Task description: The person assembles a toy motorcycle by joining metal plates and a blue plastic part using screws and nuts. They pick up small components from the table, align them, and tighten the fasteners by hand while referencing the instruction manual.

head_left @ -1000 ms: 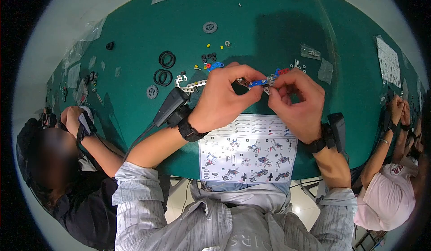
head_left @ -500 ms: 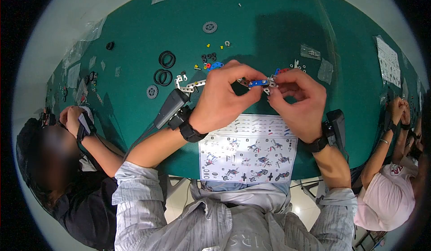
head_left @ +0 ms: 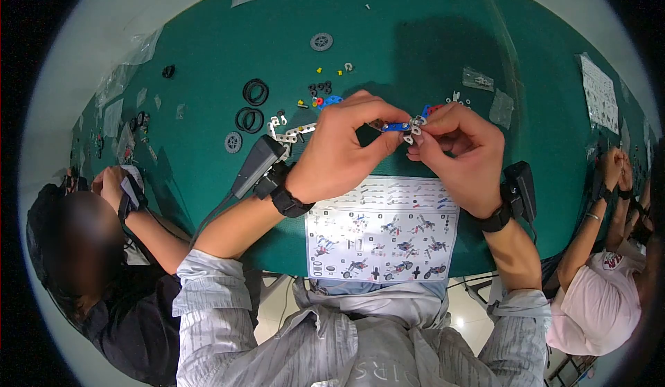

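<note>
Between my two hands is a small model assembly with a blue perforated strip point(head_left: 395, 127) and silvery metal brackets point(head_left: 416, 125). My left hand point(head_left: 339, 148) pinches the blue strip's end between thumb and forefinger. On the other side, the fingers of my right hand point(head_left: 463, 148) close on the metal bracket end. A brownish piece sticks out at the left of the strip, partly hidden by my fingers. Just beyond my left hand lie pale perforated strips point(head_left: 294, 134) and a blue part point(head_left: 331, 101). Red and blue pieces point(head_left: 433, 110) show partly behind my right hand.
A printed instruction sheet point(head_left: 381, 241) lies below my hands. Black rubber tyres point(head_left: 255, 92), grey wheels point(head_left: 321, 41) and small black parts point(head_left: 320, 88) are spread beyond. A plastic bag point(head_left: 478, 79) rests at the right. People sit on both sides, their hands over the table.
My right fingers have shifted slightly around the bracket end, and the assembly has turned a little. Both hands keep hold of it. The view has moved very slightly.
</note>
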A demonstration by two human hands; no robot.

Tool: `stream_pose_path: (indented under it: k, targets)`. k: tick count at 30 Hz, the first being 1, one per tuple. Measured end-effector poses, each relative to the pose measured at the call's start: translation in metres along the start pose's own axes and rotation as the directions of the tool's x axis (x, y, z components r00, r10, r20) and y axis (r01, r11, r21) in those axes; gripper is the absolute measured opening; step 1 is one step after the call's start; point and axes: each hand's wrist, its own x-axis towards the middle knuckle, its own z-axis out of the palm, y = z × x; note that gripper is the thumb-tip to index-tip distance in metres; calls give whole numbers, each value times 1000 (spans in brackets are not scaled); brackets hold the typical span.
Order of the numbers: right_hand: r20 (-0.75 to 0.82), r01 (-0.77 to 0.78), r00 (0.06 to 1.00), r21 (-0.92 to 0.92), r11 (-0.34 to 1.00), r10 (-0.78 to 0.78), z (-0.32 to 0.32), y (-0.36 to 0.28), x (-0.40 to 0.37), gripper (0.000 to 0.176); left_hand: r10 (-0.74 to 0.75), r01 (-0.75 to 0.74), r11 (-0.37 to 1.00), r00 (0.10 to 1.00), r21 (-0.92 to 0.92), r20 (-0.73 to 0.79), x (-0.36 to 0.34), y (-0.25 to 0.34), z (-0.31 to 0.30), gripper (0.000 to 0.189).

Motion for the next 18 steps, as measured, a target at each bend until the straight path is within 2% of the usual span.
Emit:
stream_pose_path:
  k: [10,18]
  targets:
    - [-11,-10,1000,-32,999,10,1,2,0,10,37,-37,999,999,36,21,1,-1,-2,21]
    - [-12,-20,1000,-58,998,19,0,4,2,8,-18,18,1000,1000,17,8,-1,-5,2,20]
